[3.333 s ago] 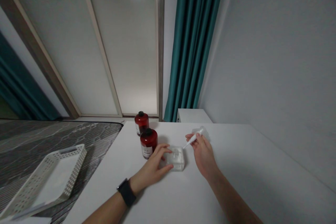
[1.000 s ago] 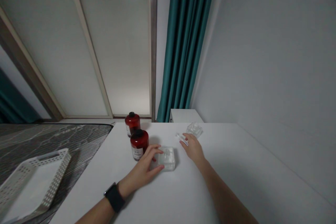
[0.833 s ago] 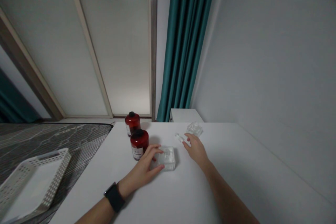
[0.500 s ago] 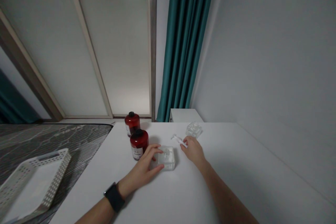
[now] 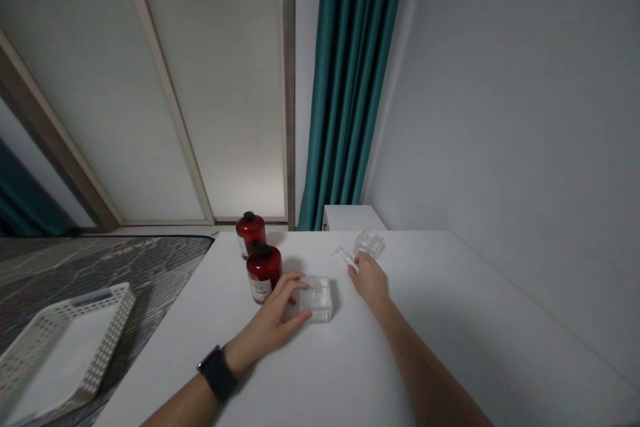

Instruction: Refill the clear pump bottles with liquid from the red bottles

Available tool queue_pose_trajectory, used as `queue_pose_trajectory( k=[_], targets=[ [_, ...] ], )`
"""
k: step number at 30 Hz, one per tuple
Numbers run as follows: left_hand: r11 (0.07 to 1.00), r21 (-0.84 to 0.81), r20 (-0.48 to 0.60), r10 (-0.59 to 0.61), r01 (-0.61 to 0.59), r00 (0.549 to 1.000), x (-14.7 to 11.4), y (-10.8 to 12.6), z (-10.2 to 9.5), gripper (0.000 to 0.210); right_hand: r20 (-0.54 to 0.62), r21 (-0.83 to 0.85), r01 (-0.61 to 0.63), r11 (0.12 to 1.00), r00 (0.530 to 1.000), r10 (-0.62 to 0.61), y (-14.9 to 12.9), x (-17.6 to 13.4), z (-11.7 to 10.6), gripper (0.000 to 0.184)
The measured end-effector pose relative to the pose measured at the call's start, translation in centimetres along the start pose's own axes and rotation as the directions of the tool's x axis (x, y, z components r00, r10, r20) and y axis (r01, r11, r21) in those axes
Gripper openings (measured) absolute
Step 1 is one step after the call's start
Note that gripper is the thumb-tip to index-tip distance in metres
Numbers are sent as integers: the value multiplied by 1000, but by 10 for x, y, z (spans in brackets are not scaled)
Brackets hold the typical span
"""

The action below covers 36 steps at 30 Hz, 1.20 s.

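teal curtain, white perforated basket

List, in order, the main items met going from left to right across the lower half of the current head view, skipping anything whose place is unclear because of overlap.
White basket → dark wristwatch → front red bottle → clear square container → slim white tool → right hand.

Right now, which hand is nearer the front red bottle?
Left. The left hand is beside the front red bottle, at its lower right in view; the right hand is farther right, past the near clear container.
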<state>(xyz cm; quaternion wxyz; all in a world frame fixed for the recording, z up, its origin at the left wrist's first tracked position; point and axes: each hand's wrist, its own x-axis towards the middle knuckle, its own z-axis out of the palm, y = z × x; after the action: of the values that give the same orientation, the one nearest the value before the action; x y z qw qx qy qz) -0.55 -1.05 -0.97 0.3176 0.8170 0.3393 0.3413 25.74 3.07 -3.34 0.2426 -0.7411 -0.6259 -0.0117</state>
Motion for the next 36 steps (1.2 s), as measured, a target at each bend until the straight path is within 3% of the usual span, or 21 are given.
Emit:
queue_pose_trajectory(
  k=[6,12,14,18,24,27,30,34,36],
  targets=[
    [1000,2,-5,8,-8,1000,0,0,0,30,-14,131,-14,991,1000,16,0,-1,0,11],
    [1000,10,8,10,-10,1000,-1,-1,-1,30,-72,391,-11,920,996,43,5,-3,-13,18],
    [1000,7,14,6,-7,1000,-1,-1,0,31,-63,511,-7,860,997,46,6,-1,-19,19],
    [1000,6,19,19,-19,1000,-1,-2,1,32,27,739,-7,673,999,-18,-5,-2,-25,38],
    [993,111,-24,28,-25,999,-3,-2,5,34,113,878,-4,478,973,-199,-30,-20,-28,42],
    [970,231,-38,88,-77,995,-4,3,5,36,107,855,81,512,939,-328,-36,-28,-31,33],
    [914,371,-78,209,-167,975,-4,10,1,38,127,786,151,600,910,-395,-40,-35,-32,44],
    [814,495,-161,430,-305,888,-5,19,-12,30,253,742,112,661,866,-432,-45,-44,-31,67],
    [774,553,-240,503,-309,831,-6,20,-21,29,293,724,109,681,846,-446,-46,-46,-30,77]
  ],
)
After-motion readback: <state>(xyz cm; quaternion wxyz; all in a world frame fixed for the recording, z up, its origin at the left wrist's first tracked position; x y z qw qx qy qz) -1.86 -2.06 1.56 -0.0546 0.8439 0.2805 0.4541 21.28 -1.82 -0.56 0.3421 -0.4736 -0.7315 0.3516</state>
